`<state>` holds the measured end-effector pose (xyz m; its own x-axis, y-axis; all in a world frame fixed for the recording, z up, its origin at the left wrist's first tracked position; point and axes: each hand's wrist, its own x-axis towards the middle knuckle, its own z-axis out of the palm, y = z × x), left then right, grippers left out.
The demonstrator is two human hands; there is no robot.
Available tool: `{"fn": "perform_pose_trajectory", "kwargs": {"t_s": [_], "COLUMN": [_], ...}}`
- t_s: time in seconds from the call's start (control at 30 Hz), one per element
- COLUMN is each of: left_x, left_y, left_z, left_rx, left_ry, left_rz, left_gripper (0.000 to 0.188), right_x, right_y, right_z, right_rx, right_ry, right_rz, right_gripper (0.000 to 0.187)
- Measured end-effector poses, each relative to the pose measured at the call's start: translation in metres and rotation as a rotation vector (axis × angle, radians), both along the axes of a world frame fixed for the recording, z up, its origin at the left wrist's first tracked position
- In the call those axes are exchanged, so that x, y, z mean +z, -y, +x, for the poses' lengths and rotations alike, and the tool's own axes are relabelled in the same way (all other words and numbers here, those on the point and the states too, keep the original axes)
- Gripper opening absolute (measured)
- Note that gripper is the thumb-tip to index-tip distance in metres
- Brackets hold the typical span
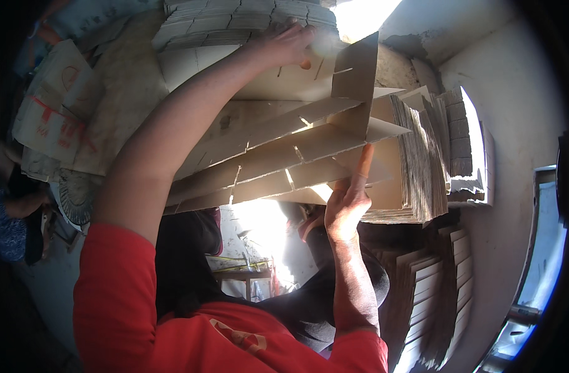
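Two long slotted cardboard strips (269, 155) lie crosswise before me, spread apart. At their right end an upright cardboard piece (356, 87) is fitted across them. My right hand (348, 208) grips the lower strip near this joint, with its index finger stretched up along the board and the thumb side partly hidden. My left hand (290, 45) reaches to the far side. Its fingers are bent closed at the upper edge of another slotted cardboard strip (259, 71), just in front of a stack of strips (234, 23).
A thick stack of cardboard sheets (421, 161) stands at the right, with more bundles (430, 292) below it. A carton with red marks (57, 109) and a round ribbed object (75, 196) are at the left. Another person (14, 211) sits at the far left.
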<state>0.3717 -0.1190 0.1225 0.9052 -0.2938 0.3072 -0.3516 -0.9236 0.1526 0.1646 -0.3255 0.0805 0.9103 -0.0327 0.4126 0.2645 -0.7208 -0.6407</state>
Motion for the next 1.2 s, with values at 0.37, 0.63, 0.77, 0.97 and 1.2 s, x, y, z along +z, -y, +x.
{"fn": "perform_pose_trajectory", "kwargs": {"t_s": [0.37,0.63,0.77,0.97,1.2], "left_x": [-0.061,-0.059,-0.057,-0.065,-0.045], "left_y": [-0.007,-0.005,-0.003,-0.004,0.0], "left_z": [0.033,0.014,0.009,0.009,-0.011], "left_rx": [-0.048,-0.183,-0.165,-0.193,-0.209], "left_ry": [0.237,0.169,0.122,0.123,-0.035], "left_rz": [0.194,0.002,0.008,-0.013,-0.233], "left_gripper": [0.03,0.015,0.013,0.011,0.015], "right_x": [-0.004,0.002,0.001,0.0,0.001], "right_y": [0.005,0.003,0.003,0.005,0.007], "right_z": [0.008,0.003,0.001,0.0,0.003], "right_rx": [0.058,0.08,0.092,0.13,0.101], "right_ry": [0.142,0.056,0.044,0.004,-0.132], "right_rz": [-0.016,0.042,0.04,0.032,-0.097], "right_gripper": [0.071,0.068,0.066,0.066,0.069]}}
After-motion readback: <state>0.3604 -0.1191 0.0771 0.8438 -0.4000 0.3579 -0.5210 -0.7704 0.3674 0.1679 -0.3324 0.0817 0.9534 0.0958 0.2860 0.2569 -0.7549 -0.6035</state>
